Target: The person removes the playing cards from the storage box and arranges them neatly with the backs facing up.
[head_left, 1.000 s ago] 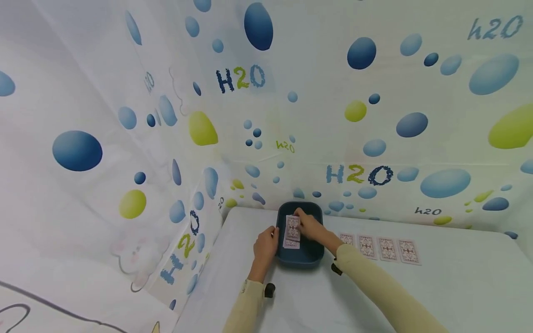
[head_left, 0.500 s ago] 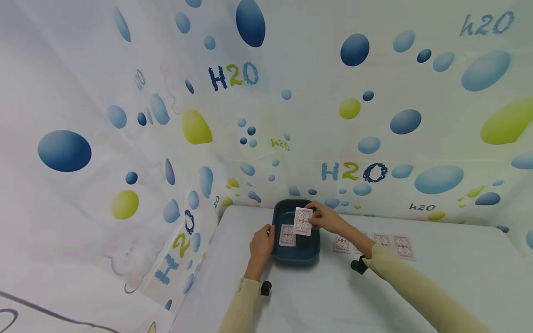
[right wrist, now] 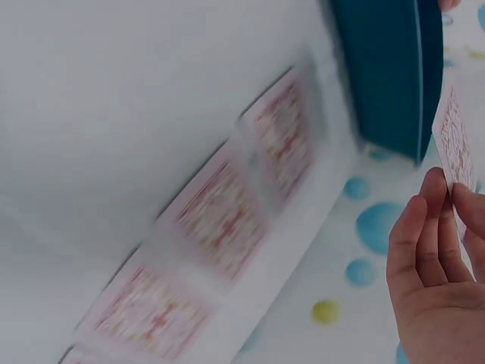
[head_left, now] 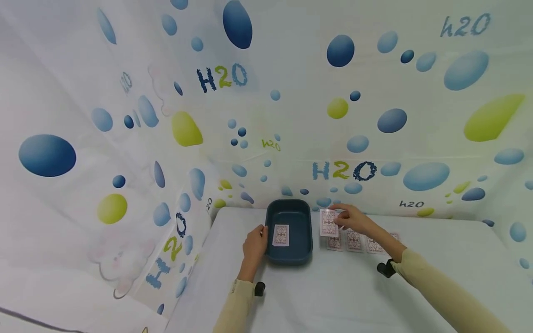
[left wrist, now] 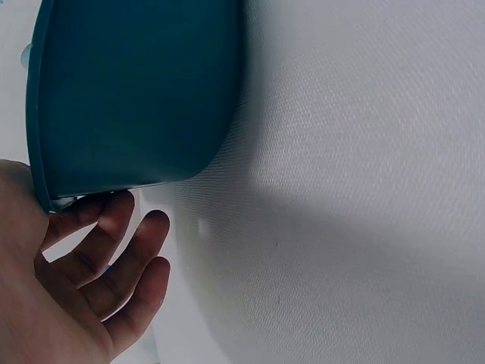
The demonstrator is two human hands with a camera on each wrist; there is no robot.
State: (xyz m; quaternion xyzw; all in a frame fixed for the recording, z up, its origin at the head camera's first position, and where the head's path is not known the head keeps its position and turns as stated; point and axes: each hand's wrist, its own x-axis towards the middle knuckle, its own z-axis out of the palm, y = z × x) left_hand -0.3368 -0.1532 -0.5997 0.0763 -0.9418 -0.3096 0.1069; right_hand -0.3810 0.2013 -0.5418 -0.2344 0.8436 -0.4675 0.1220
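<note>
My right hand (head_left: 353,219) pinches a playing card (head_left: 329,223) between thumb and fingers, its red patterned back showing. The card is raised just right of a dark blue-green plastic tray (head_left: 291,255). In the right wrist view the held card (right wrist: 455,140) is seen nearly edge-on. My left hand (head_left: 254,243) holds the tray's left rim. From the left wrist, the hand's bent fingers (left wrist: 125,280) show against the tray's outer wall (left wrist: 136,98); its thumb is hidden there. Face down inside the tray lies another card or small stack (head_left: 281,236); which one, I cannot tell.
Several face-down cards (head_left: 354,241) form a row on the white-covered table (head_left: 333,291), right of the tray. My right forearm passes over part of that row. A white curtain (head_left: 291,120) printed with blue and green drops stands directly behind the table.
My right hand has lifted a playing card out of the tray and carried it right, over the near end of the row. My left hand has stayed at the tray's rim.
</note>
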